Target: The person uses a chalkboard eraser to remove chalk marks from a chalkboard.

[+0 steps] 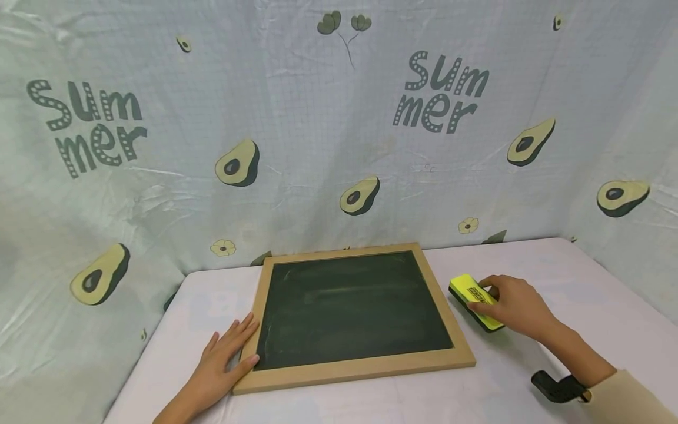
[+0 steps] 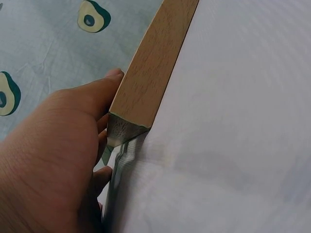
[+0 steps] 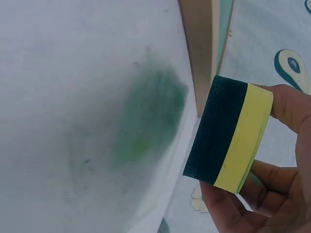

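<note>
**Avocado-print backdrop, white table, chalkboard steadied, eraser gripped**

Behind and around: pale sheeting printed with avocados and "Summer"; below it, a white-covered table.

At left, left hand laid flat on the cloth, fingers straight and spread, fingertips and thumb pressing the left rail of the chalkboard. Nothing pinched or curled round; simply bracing the frame.

In the middle, chalkboard lying flat, dark slate smeared with faint chalk haze, bordered by a light wooden frame.

At right, just beside the board's right rail, yellow-and-black eraser resting on the table, right hand over it, fingers and thumb curled round its sides.

Handling, judged: eraser looks like light foam with a soft dark felt face, squashable, not slippery, hardly fragile; best taken across the long sides of the yellow back, felt kept facing down. Board likely stiff, moderately heavy, apt to slide on smooth cloth unless held at the frame; slate surface probably scratchable.

Between views: head view alone gives the whole layout and both hands. Left wrist view adds the frame's cut end grain at the corner with the left hand alongside. Right wrist view shows the eraser's two layers side-on, a thick dark pad under yellow, with fingertips on the yellow edge and a greenish blur on the cloth, cause not readable.
</note>
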